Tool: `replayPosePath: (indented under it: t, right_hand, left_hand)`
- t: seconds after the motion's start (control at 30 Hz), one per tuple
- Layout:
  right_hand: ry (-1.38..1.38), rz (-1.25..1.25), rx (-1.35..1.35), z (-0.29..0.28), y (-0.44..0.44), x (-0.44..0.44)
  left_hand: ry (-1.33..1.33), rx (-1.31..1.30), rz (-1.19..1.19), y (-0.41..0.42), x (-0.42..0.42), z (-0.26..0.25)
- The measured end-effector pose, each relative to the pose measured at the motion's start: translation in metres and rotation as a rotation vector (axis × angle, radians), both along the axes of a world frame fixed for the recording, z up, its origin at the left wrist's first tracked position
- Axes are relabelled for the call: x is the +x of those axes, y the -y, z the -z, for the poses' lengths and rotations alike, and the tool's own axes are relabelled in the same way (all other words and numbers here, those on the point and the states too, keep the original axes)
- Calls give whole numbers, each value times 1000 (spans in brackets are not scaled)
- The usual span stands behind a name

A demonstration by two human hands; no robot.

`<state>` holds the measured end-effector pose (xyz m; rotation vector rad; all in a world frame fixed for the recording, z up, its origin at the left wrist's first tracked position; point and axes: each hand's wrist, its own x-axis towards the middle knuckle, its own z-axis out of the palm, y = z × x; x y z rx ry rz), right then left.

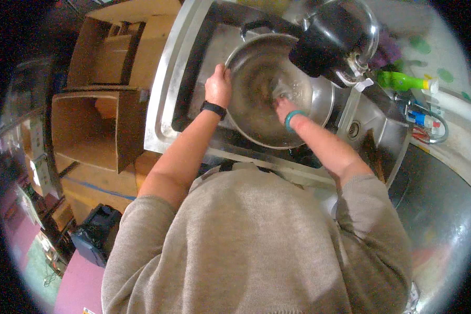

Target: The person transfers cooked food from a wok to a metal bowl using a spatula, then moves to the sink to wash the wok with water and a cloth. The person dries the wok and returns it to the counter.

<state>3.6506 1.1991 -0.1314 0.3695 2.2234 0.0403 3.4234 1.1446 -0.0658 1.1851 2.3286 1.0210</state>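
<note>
A large round metal pan (255, 129) rests inside the left basin of a stainless steel sink (163, 117). My left hand (218, 87), with a black band at the wrist, grips the pan's left rim. Inside the pan, my right hand (284, 108) reaches down towards the bottom, a teal bangle (294, 117) on its wrist. Something pale and shiny, perhaps splashing water or a scrubber, shows at those fingertips; whether they hold it is unclear. A dark loop handle (257, 28) stands at the pan's far side.
A dark, shiny vessel (322, 43) and a curved chrome pipe (373, 35) overhang the pan's far right. Beside them lies a green bottle (404, 81). The second basin has a drain (353, 129). Cardboard boxes (84, 129) and a black-lined bin (98, 223) stand left.
</note>
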Motion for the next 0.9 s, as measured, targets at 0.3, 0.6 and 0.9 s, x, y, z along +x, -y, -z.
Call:
replayPosePath:
  t: [0.3, 0.6, 0.9]
  right_hand:
    - [-250, 351, 1, 8, -12, -1]
    - [-161, 436, -36, -10, 18, -11]
    - [-422, 782, 78, 44, -1, 30]
  left_hand:
    - [25, -28, 23, -1, 1, 1]
    - [40, -10, 17, 1, 0, -6]
    - [68, -19, 25, -2, 2, -9]
